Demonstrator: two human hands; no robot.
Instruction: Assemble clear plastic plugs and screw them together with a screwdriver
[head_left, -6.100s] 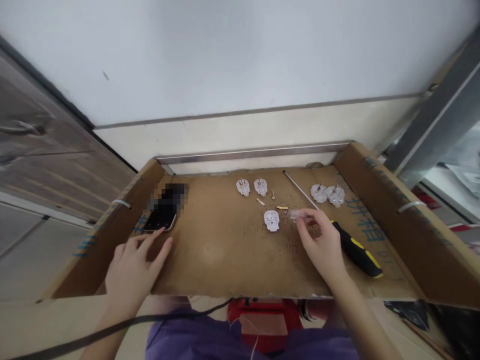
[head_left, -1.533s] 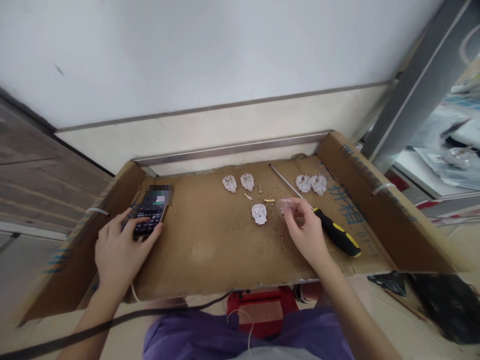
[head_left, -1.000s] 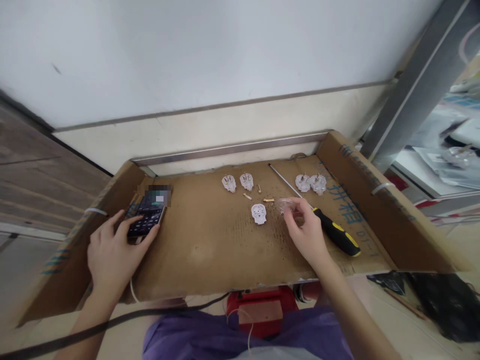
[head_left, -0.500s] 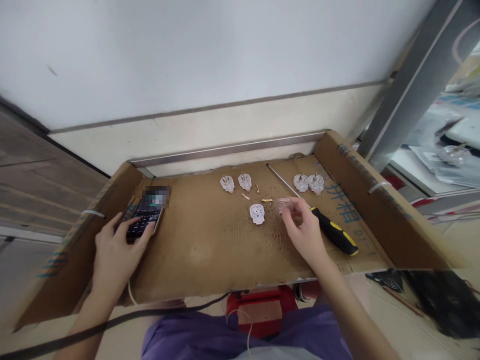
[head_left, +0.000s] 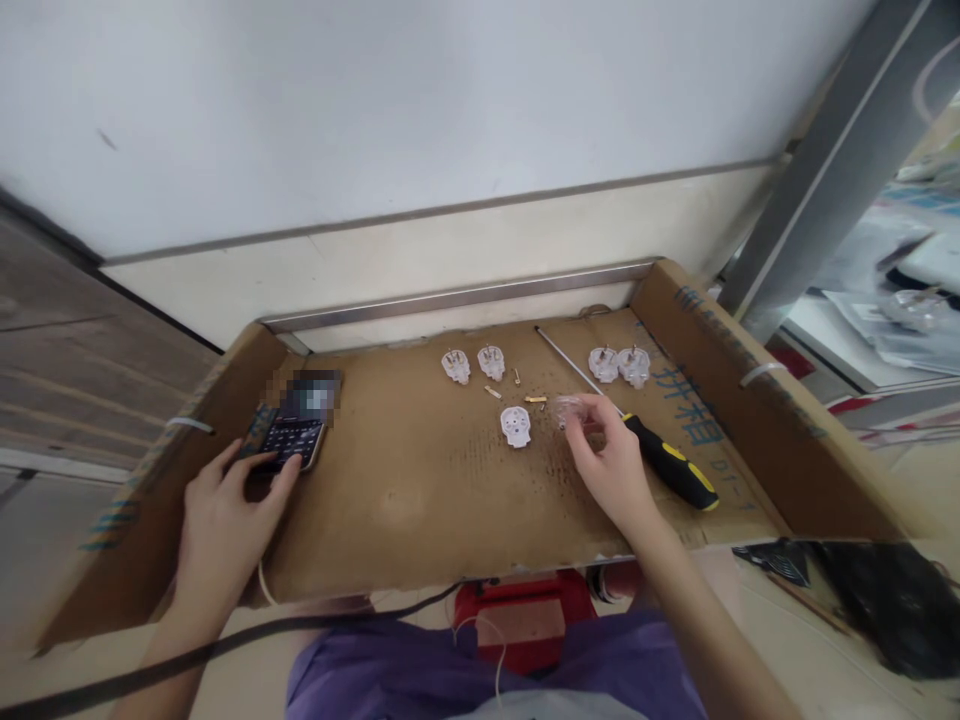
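My left hand (head_left: 229, 510) lies with its fingers spread at the lower end of a phone (head_left: 292, 440), fingertips at its keypad. My right hand (head_left: 611, 450) pinches a clear plastic plug cover (head_left: 566, 408) just above the cardboard. Left of it lies a white plug base (head_left: 515, 427) with holes in its face. Small brass pieces, including a brass strip (head_left: 535, 399), a pale strip (head_left: 492, 392) and a small pin (head_left: 517, 377), lie near that base. Beside my right hand rests a screwdriver (head_left: 671, 462) with a black and yellow handle, its shaft partly behind my fingers.
Two clear plugs with pins (head_left: 456, 366) lie at the back middle and two more plugs (head_left: 634, 366) at the back right. Folded cardboard walls (head_left: 727, 400) border the tray. A black cable (head_left: 300, 625) crosses in front, above a red box (head_left: 517, 625).
My left hand has drawn back slightly toward me on the phone, and the phone's screen looks different. My right hand stays in place with the clear cover.
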